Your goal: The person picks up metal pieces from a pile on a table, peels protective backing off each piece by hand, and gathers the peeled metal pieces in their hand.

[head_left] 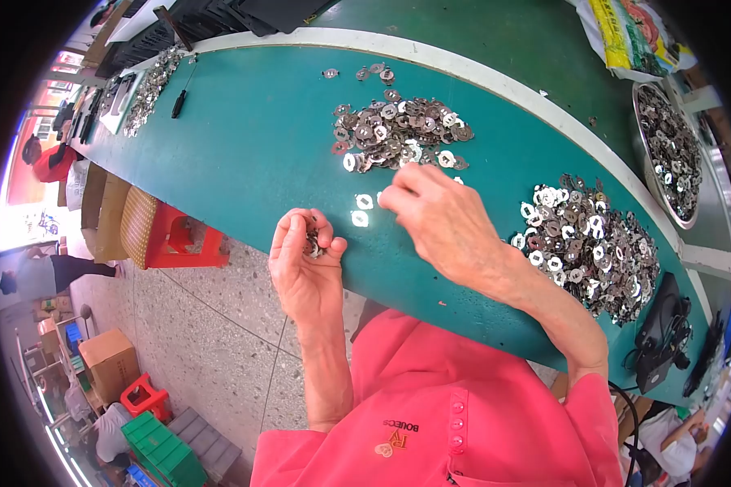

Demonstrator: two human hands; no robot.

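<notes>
My left hand (307,264) is curled palm up just off the table's near edge, its fingers closed around several small metal pieces (313,243). Over the green table (244,154), my right hand (443,219) has its fingers pinched, with a bright bit of a small metal piece (379,197) showing at the tips. Two flat, slotted metal pieces (361,217) lie beside those fingertips. Behind the right hand is a heap of the same round slotted pieces (398,134). A larger heap (593,252) sits to the right of my right forearm.
A metal bowl full of pieces (668,154) stands beyond the table at right. A black device with a cable (662,337) rests at the right end. Toward the far left are a screwdriver (179,104) and another heap (148,96). A red stool (191,239) stands left.
</notes>
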